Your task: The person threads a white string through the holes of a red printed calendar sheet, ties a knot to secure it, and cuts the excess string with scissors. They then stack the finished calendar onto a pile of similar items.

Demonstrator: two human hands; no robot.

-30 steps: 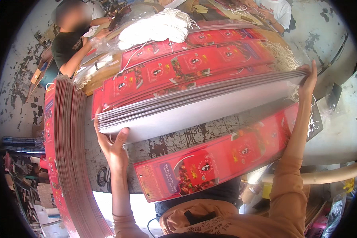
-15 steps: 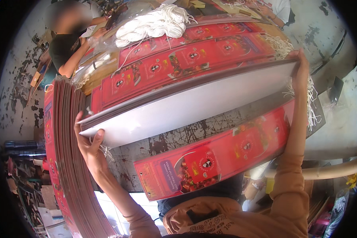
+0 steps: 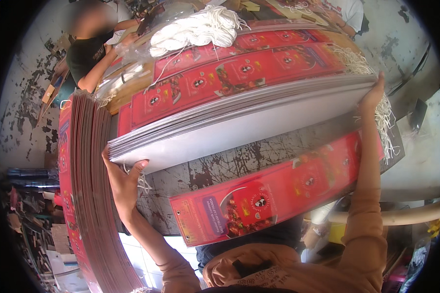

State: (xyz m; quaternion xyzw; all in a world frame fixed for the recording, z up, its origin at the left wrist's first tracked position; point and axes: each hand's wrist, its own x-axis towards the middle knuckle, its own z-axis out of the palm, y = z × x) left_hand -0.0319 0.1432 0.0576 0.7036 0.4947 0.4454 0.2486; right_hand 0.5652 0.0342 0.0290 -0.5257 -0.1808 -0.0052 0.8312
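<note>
A stack of long printed boards [image 3: 244,127] stands tilted on its long edge, the plain white face of the front board toward me. My left hand [image 3: 125,184] grips the stack's left end, thumb on the white face and fingers round the end. My right hand [image 3: 373,97] is wrapped over the right end. White cord tails [image 3: 143,181] hang by my left thumb, and a bunch of cord ends [image 3: 385,122] hangs beside my right wrist. Nearer to me, a red printed board [image 3: 259,205] lies face up, partly under my right forearm.
Red printed boards [image 3: 200,80] lie in rows behind the stack, with a bundle of white cord [image 3: 195,34] on them. At the left rises a tall pile of boards [image 3: 90,171]. The table [image 3: 220,168] has a scratched dark top. Across it, a person [image 3: 88,58] works.
The held stack leans differently, and its upper edges now show as a wider, lighter band of layers. Both hands still hold its ends. The whole view has shifted slightly.
</note>
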